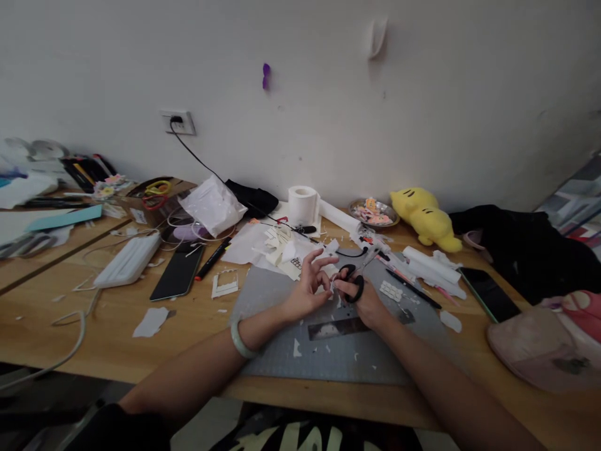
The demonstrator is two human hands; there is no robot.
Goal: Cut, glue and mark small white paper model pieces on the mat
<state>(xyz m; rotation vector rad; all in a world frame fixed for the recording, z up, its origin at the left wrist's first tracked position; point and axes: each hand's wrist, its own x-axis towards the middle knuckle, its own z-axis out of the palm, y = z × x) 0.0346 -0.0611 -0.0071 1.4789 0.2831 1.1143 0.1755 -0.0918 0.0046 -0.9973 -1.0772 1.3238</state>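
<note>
Head view: right hand (pixel 370 305) holds black-handled metal scissors (pixel 360 283). Left hand (pixel 306 293) is part-curled beside a small white piece (pixel 332 285); pinch unconfirmed. White scraps (pixel 297 348) suggest cutting partly done; remaining amount indeterminable. Gray mat (pixel 275 358) ends near the wooden table's (pixel 188 347) front edge; lateral room lies leftward.

Pale, smooth round bangle (pixel 240 340) on the left wrist; black top (pixel 119 432) with large pale markings.

plain grey wall (pixel 225 69), white socket (pixel 178 122), wooden table (pixel 188 351)
</note>
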